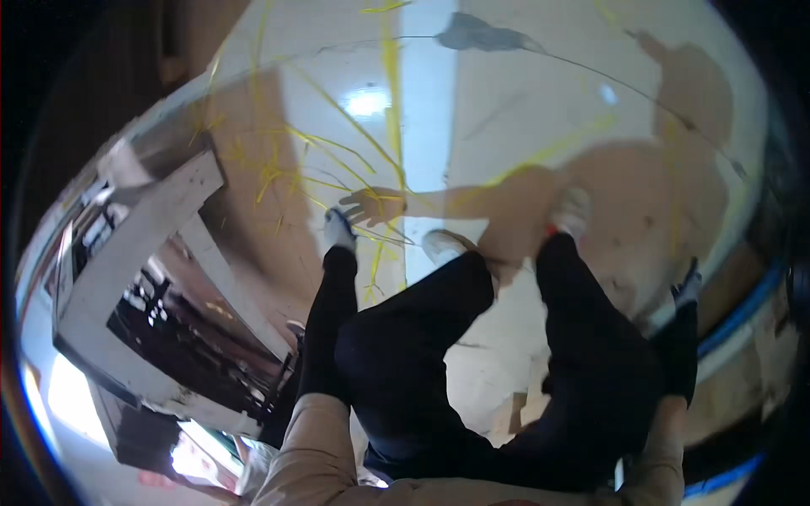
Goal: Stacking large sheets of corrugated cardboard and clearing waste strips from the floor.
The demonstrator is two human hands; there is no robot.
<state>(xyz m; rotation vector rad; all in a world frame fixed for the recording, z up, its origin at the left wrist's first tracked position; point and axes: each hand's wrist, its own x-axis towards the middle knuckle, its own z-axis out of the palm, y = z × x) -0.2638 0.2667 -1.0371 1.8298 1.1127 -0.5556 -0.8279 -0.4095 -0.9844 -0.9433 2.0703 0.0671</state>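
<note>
- Head view, overall: a person stands on a glossy pale floor (523, 110), seen from above; black trousers (405, 354) fill the middle, and two light shoes point away, the left shoe (445, 244) a little behind the right shoe (572, 211).
- Left hand (339, 229): gloved in white and blue and held out forward at the end of a black sleeve. It is too small and blurred to tell how far the fingers are curled or whether they grip anything.
- Right hand (688, 285): gloved alike and hanging low at the person's right side, well apart from the left. Its fingers cannot be read either, and nothing shows in it.
- Yellow strands (278, 164): thin and tangled, these lie on the floor just ahead of the left hand, with longer lines running off toward the far wall. They are the things nearest that hand, and whether the glove touches them cannot be told.
- Shadow (675, 169): the person's own, falling across the floor; its arm reaches to just beside the left glove.
- Handling note, as a judgement: the floor looks slick and the strands lie loose underfoot, so flat, steady footing and a low, slow left hand would serve best.
- White frame (143, 253): an open slanted structure at the left. The dark space inside holds shapes too blurred to name.
- Containers: no bin, box or bag can be made out.
</note>
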